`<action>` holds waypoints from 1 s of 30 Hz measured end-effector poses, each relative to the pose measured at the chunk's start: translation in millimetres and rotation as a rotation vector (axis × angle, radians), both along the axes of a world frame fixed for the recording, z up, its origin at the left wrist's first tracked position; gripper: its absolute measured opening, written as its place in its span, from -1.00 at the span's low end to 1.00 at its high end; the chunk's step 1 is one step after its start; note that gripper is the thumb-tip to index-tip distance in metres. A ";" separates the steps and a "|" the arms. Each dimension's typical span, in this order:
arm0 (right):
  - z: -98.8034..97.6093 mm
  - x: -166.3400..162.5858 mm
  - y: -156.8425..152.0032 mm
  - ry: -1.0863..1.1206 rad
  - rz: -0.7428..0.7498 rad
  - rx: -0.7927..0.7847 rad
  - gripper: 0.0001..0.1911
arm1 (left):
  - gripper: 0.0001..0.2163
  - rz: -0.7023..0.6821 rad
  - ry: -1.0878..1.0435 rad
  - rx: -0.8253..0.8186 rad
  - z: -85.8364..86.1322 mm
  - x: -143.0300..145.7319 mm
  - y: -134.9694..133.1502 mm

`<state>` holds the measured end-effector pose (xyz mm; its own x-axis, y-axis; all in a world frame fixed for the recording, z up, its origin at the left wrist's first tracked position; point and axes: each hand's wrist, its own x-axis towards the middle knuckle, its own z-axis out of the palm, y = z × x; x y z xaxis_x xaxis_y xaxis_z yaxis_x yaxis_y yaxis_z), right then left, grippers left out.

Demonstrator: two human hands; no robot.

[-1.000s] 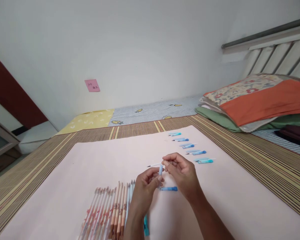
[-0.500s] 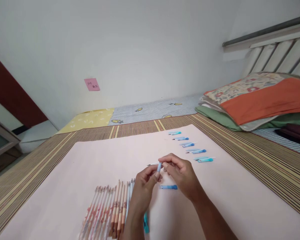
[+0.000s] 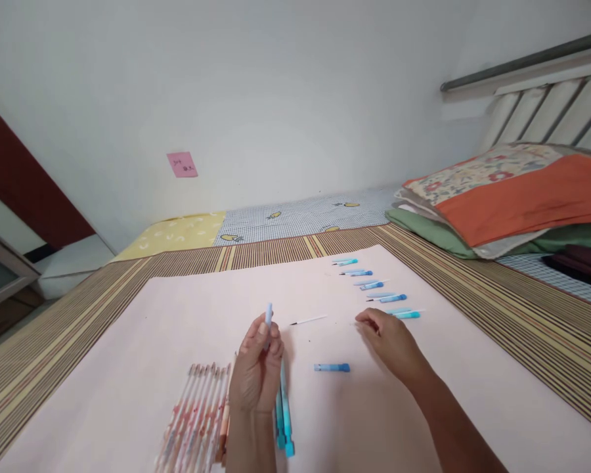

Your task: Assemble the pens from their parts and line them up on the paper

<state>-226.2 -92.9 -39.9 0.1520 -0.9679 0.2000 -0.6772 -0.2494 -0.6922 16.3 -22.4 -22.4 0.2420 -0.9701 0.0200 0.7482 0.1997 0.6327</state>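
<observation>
My left hand (image 3: 257, 364) is closed round a pale blue pen barrel (image 3: 268, 316), which points up from its fingers. My right hand (image 3: 390, 340) rests low on the pink sheet (image 3: 187, 315), fingers curled near a tiny part I cannot make out. Between the hands lie a thin white refill (image 3: 308, 320) and a blue pen piece (image 3: 331, 368). A row of several patterned pens (image 3: 199, 417) lies under and left of my left hand, with blue pens (image 3: 284, 414) beside it. Several small blue pen parts (image 3: 379, 289) sit in a column beyond my right hand.
The pink sheet lies on a striped mat (image 3: 522, 315) over a bed. Folded quilts, orange and green (image 3: 512, 197), are stacked at the right by a headboard. A white wall with a pink note (image 3: 182, 164) stands behind.
The hands have parted. My left hand has moved left with the pale blue barrel. My right hand has moved right and down to the sheet.
</observation>
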 end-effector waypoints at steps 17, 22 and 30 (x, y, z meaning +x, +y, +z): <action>-2.7 77.6 -55.6 0.346 0.314 -0.094 -0.80 | -0.91 -0.061 0.523 -0.029 -9.7 -7.5 -7.8; 22.5 61.4 -25.8 0.021 0.239 -0.074 -0.82 | -0.84 -0.105 0.593 -0.010 -13.5 -12.2 -9.9; 42.8 35.3 23.0 -1.119 0.142 0.194 -0.68 | -0.85 -0.246 0.581 -0.013 -13.9 -23.3 -5.4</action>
